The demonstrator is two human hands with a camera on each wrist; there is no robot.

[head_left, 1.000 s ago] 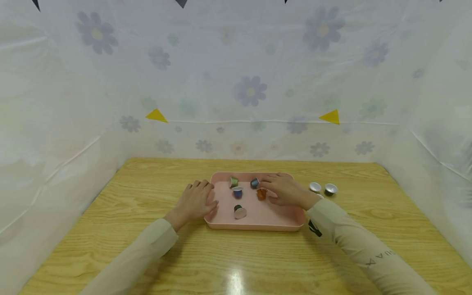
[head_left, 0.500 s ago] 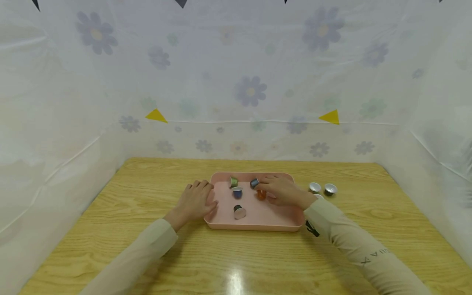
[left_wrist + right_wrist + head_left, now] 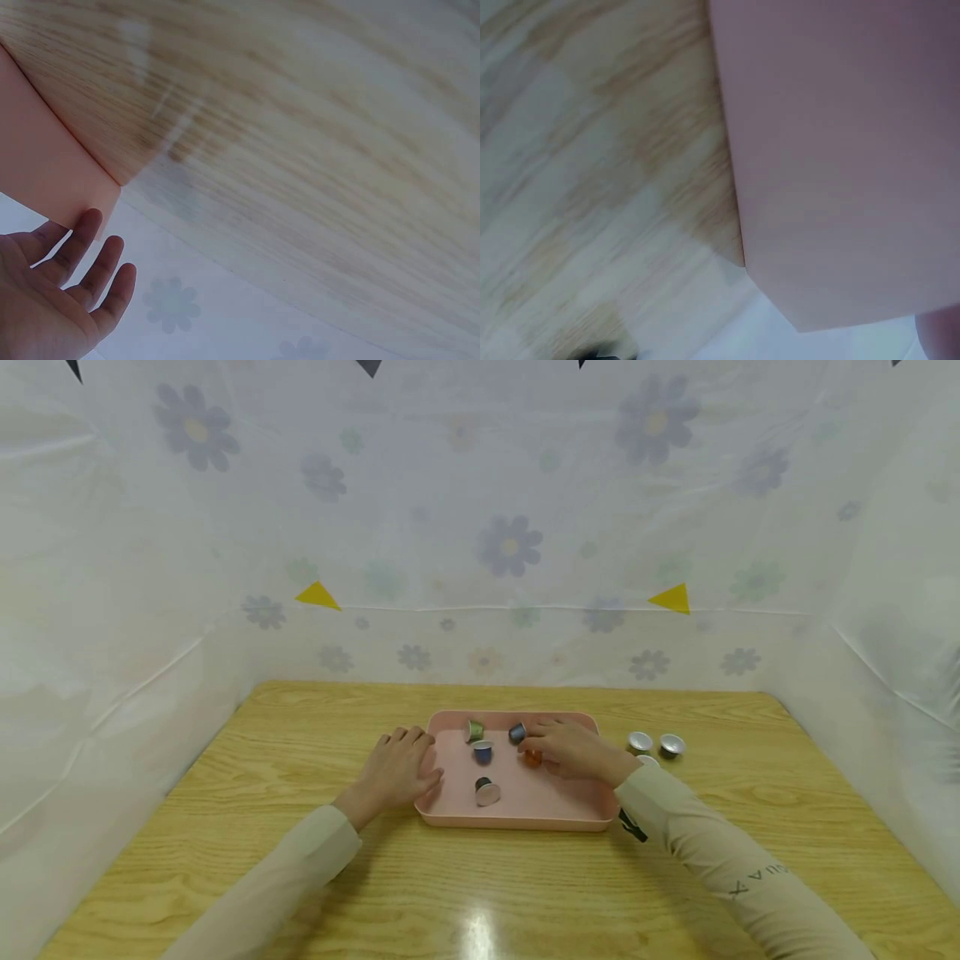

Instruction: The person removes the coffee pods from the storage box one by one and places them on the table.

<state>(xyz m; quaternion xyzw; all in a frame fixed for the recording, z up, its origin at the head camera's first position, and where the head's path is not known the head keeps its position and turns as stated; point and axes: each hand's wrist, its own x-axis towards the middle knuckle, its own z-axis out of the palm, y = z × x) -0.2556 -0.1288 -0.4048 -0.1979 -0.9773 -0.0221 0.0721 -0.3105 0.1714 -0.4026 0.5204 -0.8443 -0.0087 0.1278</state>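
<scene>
In the head view, a pink tray [image 3: 517, 824] bears several coffee capsules. My right hand [image 3: 573, 750] reaches over its right side, with fingers and thumb around an orange capsule [image 3: 533, 759], partly covered. Just beyond the fingertips lies a dark blue-grey capsule [image 3: 517, 732]. A green capsule [image 3: 476, 730], a blue capsule [image 3: 483, 752] and a black capsule [image 3: 487, 791] lie on the tray's left half. My left hand [image 3: 396, 770] rests at the left rim, fingers loosely bent; a fingertip touches the tray wall [image 3: 64, 169] in the left wrist view. The right wrist view mostly shows the tray's outer wall [image 3: 840, 165].
On the wooden table [image 3: 480, 893], right of the tray, stand a silver-lidded capsule [image 3: 639, 742], another capsule [image 3: 672, 745] and a third capsule [image 3: 648, 761] half hidden by the right wrist. A flowered white sheet [image 3: 480, 643] encloses the back and sides.
My right hand has shifted slightly left and its fingers have come over the orange capsule, covering more of it. The left hand and the other capsules stay put.
</scene>
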